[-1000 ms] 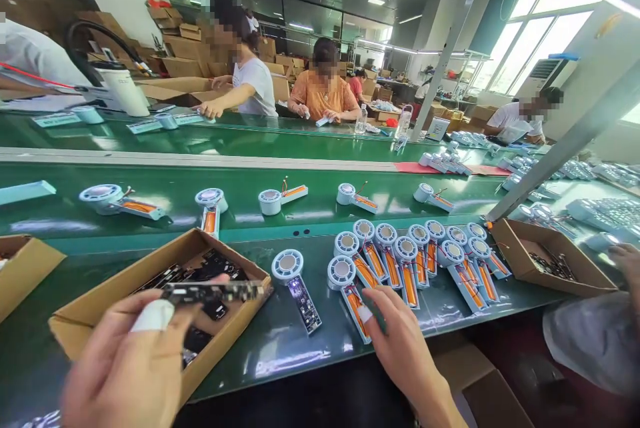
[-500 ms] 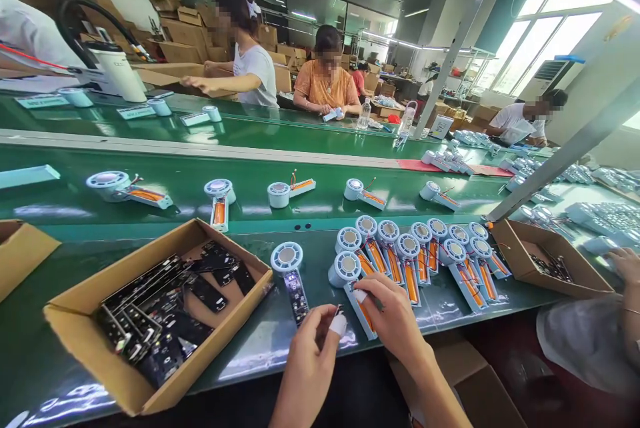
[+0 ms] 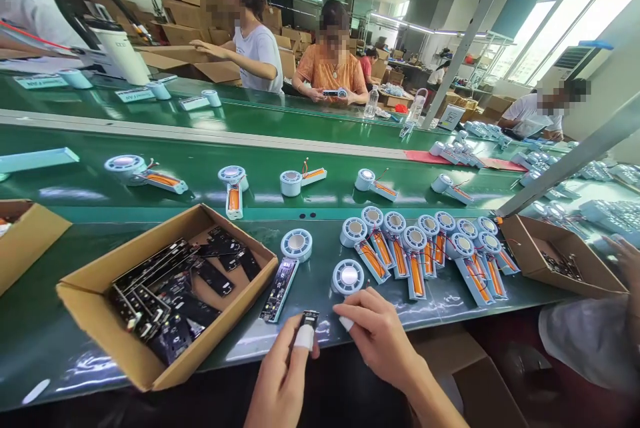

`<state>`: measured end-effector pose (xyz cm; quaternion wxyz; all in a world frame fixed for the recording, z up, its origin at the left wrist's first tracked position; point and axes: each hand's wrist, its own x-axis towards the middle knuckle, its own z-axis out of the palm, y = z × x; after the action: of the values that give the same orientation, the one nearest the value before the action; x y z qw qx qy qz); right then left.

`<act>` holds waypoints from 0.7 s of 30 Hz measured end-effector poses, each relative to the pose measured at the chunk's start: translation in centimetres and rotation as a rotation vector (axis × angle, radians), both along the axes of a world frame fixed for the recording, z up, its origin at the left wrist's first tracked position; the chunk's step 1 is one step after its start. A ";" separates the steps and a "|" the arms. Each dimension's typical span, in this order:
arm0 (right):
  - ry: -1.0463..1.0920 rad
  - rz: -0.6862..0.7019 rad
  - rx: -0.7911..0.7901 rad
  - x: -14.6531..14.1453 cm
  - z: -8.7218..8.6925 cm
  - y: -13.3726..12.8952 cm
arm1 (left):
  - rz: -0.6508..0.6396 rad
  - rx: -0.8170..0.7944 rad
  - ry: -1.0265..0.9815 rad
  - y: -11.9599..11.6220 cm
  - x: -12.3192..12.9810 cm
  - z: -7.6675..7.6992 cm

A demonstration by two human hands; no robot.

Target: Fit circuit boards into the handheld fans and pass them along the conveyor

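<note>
Low in the frame's centre, the left hand [image 3: 283, 375] pinches one small black circuit board [image 3: 309, 319] between thumb and taped forefinger. Just right of it, the right hand [image 3: 377, 335] closes over a fan unit [image 3: 349, 277] at the green bench's [image 3: 300, 341] near edge. Behind sit nine clustered units [image 3: 425, 251]; five more ride the belt [image 3: 200, 171]. At lower left, one cardboard box [image 3: 100, 341] holds black boards; another finished unit [image 3: 287, 268] lies beside it.

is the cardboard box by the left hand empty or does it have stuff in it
Not empty. The open cardboard box holds a loose pile of black circuit boards covering most of its floor.
</note>
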<state>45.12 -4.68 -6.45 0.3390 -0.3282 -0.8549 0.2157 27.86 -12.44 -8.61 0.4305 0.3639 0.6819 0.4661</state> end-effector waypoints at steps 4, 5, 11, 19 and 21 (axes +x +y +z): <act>0.049 0.022 -0.144 0.2 0.6 0.3 | 0.018 0.073 0.021 0.2 1.1 0.6; 0.065 0.010 -0.169 0.2 0.7 0.3 | 0.003 0.093 0.043 0.4 1.3 0.7; 0.078 -0.030 -0.067 0.0 0.4 0.4 | -0.059 0.100 0.121 1.7 1.6 1.4; -0.043 -0.063 0.175 0.0 -0.1 -0.1 | -0.161 0.003 -0.194 4.0 2.3 2.5; -0.075 -0.051 0.157 0.0 0.2 -0.2 | -0.156 -0.036 -0.248 4.1 2.2 2.1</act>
<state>45.11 -4.92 -6.28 0.3369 -0.3301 -0.8726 0.1271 30.05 -8.33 -6.48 0.5528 0.3475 0.6013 0.4606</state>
